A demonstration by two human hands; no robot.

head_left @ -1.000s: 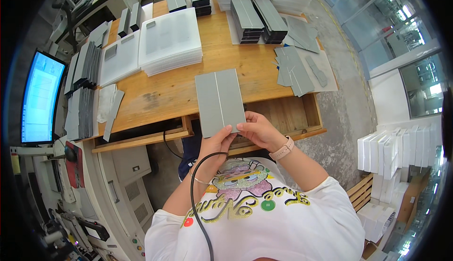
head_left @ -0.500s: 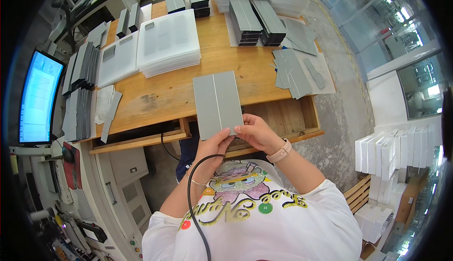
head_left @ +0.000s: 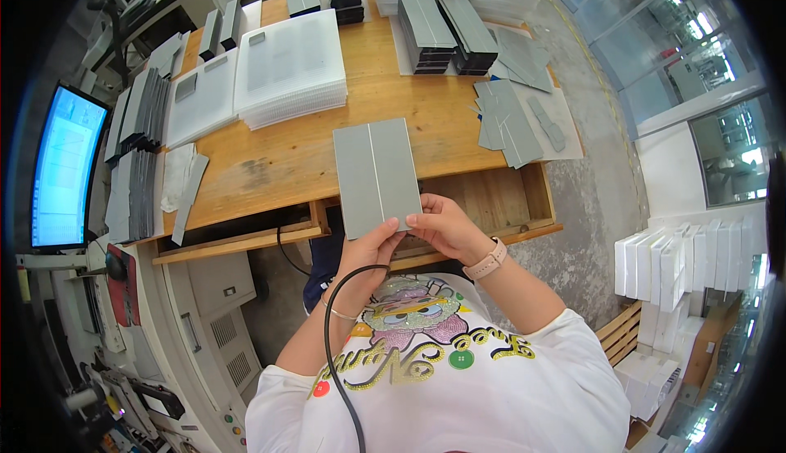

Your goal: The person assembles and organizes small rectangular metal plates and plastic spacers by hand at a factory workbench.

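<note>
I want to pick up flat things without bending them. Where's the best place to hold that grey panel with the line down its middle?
Probably by its near short edge, coming from below. The grey panel is thin, flat and wide, so two hands spread along that edge steady it: the left hand pinches the lower left corner, the right hand the lower right, thumbs on its face.
</note>
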